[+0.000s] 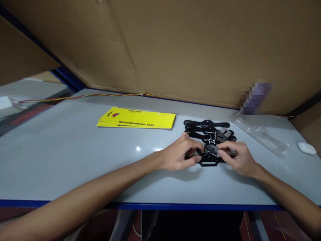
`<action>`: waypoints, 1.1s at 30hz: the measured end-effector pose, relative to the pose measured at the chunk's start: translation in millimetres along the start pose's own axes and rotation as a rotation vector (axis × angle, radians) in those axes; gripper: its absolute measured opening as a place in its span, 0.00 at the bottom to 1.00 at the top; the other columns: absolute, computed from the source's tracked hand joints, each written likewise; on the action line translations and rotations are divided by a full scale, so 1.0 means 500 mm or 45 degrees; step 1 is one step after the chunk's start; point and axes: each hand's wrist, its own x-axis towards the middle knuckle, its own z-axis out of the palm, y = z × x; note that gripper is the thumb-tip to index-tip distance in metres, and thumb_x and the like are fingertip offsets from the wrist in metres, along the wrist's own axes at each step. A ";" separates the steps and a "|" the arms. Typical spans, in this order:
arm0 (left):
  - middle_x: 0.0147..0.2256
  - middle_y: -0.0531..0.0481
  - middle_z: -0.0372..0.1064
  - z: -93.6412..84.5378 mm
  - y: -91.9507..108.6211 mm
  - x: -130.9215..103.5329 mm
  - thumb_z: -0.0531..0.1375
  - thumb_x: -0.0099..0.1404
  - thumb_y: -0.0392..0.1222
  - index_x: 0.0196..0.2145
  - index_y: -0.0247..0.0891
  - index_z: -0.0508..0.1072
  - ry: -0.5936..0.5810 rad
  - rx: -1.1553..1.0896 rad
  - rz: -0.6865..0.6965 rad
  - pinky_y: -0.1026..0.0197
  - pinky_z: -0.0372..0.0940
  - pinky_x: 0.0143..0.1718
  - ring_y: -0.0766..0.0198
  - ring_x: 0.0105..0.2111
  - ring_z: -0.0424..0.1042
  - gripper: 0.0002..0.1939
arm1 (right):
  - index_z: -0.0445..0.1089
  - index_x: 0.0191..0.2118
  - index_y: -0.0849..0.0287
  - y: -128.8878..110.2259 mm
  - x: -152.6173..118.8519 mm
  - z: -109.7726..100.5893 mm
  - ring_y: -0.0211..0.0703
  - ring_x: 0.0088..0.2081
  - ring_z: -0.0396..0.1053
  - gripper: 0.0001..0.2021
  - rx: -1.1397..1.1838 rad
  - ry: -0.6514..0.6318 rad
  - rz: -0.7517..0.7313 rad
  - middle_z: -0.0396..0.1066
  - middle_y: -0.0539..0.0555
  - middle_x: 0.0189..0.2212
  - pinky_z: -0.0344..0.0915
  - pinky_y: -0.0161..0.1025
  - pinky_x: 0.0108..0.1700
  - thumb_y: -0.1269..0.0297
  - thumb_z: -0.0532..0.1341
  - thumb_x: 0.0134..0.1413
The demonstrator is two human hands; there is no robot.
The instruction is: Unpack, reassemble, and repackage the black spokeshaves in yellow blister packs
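My right hand [238, 157] pinches a small grey metal plate [212, 149] between thumb and fingertips, above a black metal tool body [209, 164] with a slotted end. My left hand [182, 152] is at the left side of the same black tool, its thumb and index finger apart, the other fingers curled and partly hidden. Behind the hands, several black two-handled tools [207, 124] lie in a row. More grey metal plates [224, 134] rest on top of them, at the right.
Yellow printed cards [137, 118] are stacked left of the tools. Clear plastic packaging [263, 135] lies at the right, with a white rounded object [306, 148] beyond it. Red and yellow wires [100, 95] run along the back edge of the grey table [75, 160], below a cardboard wall.
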 end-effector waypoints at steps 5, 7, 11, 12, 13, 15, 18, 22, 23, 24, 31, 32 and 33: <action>0.15 0.59 0.64 0.003 -0.011 -0.001 0.54 0.66 0.44 0.35 0.37 0.74 0.092 -0.018 0.017 0.57 0.65 0.32 0.67 0.16 0.62 0.11 | 0.76 0.35 0.58 -0.010 -0.004 0.005 0.36 0.24 0.69 0.09 -0.022 -0.227 -0.001 0.75 0.48 0.24 0.65 0.35 0.29 0.67 0.59 0.65; 0.16 0.58 0.65 0.009 -0.014 -0.003 0.54 0.66 0.43 0.34 0.37 0.74 0.113 0.105 0.073 0.58 0.65 0.29 0.66 0.16 0.63 0.11 | 0.77 0.39 0.58 -0.007 -0.003 0.005 0.38 0.28 0.72 0.09 -0.099 -0.218 -0.071 0.77 0.51 0.28 0.66 0.36 0.32 0.68 0.58 0.66; 0.23 0.51 0.71 0.011 -0.011 -0.006 0.50 0.71 0.42 0.32 0.37 0.74 0.111 0.465 0.202 0.57 0.63 0.27 0.64 0.21 0.67 0.16 | 0.77 0.45 0.59 0.010 -0.002 0.001 0.41 0.30 0.74 0.09 -0.303 -0.147 -0.217 0.78 0.53 0.30 0.68 0.39 0.35 0.68 0.59 0.68; 0.25 0.50 0.72 0.010 -0.008 -0.006 0.49 0.72 0.42 0.33 0.37 0.74 0.108 0.528 0.220 0.57 0.62 0.26 0.63 0.22 0.68 0.17 | 0.77 0.45 0.60 0.016 -0.002 -0.001 0.42 0.30 0.74 0.09 -0.358 -0.135 -0.238 0.79 0.53 0.30 0.68 0.40 0.35 0.68 0.59 0.68; 0.26 0.49 0.72 0.009 -0.006 -0.006 0.49 0.73 0.41 0.34 0.37 0.75 0.106 0.566 0.233 0.57 0.62 0.27 0.63 0.22 0.68 0.17 | 0.77 0.44 0.60 0.022 -0.002 -0.004 0.42 0.30 0.74 0.09 -0.411 -0.128 -0.247 0.79 0.54 0.30 0.68 0.41 0.35 0.68 0.59 0.68; 0.27 0.48 0.73 0.008 0.000 -0.006 0.48 0.73 0.41 0.38 0.36 0.76 0.094 0.577 0.232 0.57 0.63 0.27 0.62 0.24 0.70 0.17 | 0.77 0.44 0.60 0.032 -0.003 -0.010 0.44 0.31 0.75 0.10 -0.500 -0.140 -0.253 0.80 0.55 0.32 0.68 0.42 0.36 0.67 0.58 0.69; 0.30 0.47 0.75 0.009 0.007 -0.006 0.49 0.74 0.44 0.45 0.34 0.77 0.044 0.504 0.141 0.57 0.64 0.28 0.60 0.26 0.72 0.18 | 0.77 0.43 0.60 0.041 -0.003 -0.017 0.45 0.33 0.76 0.11 -0.579 -0.215 -0.265 0.80 0.54 0.32 0.68 0.43 0.38 0.66 0.56 0.70; 0.35 0.45 0.77 0.003 0.009 -0.005 0.51 0.73 0.47 0.54 0.35 0.76 -0.074 0.404 -0.034 0.57 0.64 0.30 0.58 0.30 0.74 0.21 | 0.77 0.43 0.59 0.041 -0.003 -0.023 0.44 0.32 0.75 0.12 -0.637 -0.263 -0.282 0.79 0.54 0.31 0.67 0.43 0.38 0.66 0.55 0.71; 0.36 0.45 0.77 -0.001 0.007 -0.005 0.52 0.73 0.48 0.55 0.35 0.76 -0.110 0.375 -0.054 0.58 0.64 0.30 0.58 0.30 0.75 0.22 | 0.77 0.43 0.59 0.040 -0.002 -0.025 0.45 0.32 0.75 0.12 -0.643 -0.260 -0.275 0.80 0.54 0.31 0.66 0.43 0.37 0.67 0.55 0.70; 0.36 0.45 0.77 -0.007 0.005 -0.003 0.53 0.73 0.48 0.55 0.35 0.76 -0.148 0.333 -0.060 0.58 0.64 0.30 0.58 0.30 0.75 0.22 | 0.78 0.43 0.59 0.039 -0.002 -0.027 0.45 0.32 0.75 0.12 -0.634 -0.261 -0.258 0.80 0.55 0.31 0.66 0.43 0.37 0.67 0.55 0.70; 0.32 0.47 0.79 -0.043 -0.032 -0.004 0.51 0.75 0.41 0.55 0.38 0.79 -0.224 0.245 0.083 0.60 0.64 0.29 0.61 0.27 0.74 0.21 | 0.78 0.46 0.54 0.025 -0.004 -0.038 0.39 0.26 0.71 0.09 -0.356 -0.430 0.076 0.77 0.49 0.27 0.63 0.38 0.31 0.66 0.63 0.62; 0.31 0.46 0.78 -0.043 -0.038 -0.005 0.50 0.74 0.39 0.55 0.39 0.79 -0.205 0.297 0.106 0.59 0.64 0.30 0.60 0.28 0.74 0.21 | 0.78 0.46 0.54 0.025 -0.004 -0.036 0.39 0.25 0.71 0.08 -0.337 -0.442 0.101 0.76 0.48 0.26 0.63 0.37 0.31 0.65 0.63 0.63; 0.31 0.46 0.78 -0.042 -0.044 -0.007 0.50 0.74 0.38 0.55 0.39 0.79 -0.187 0.346 0.123 0.59 0.65 0.30 0.60 0.28 0.74 0.21 | 0.78 0.45 0.55 0.025 -0.004 -0.034 0.38 0.25 0.70 0.07 -0.322 -0.450 0.114 0.76 0.48 0.26 0.62 0.37 0.31 0.64 0.63 0.64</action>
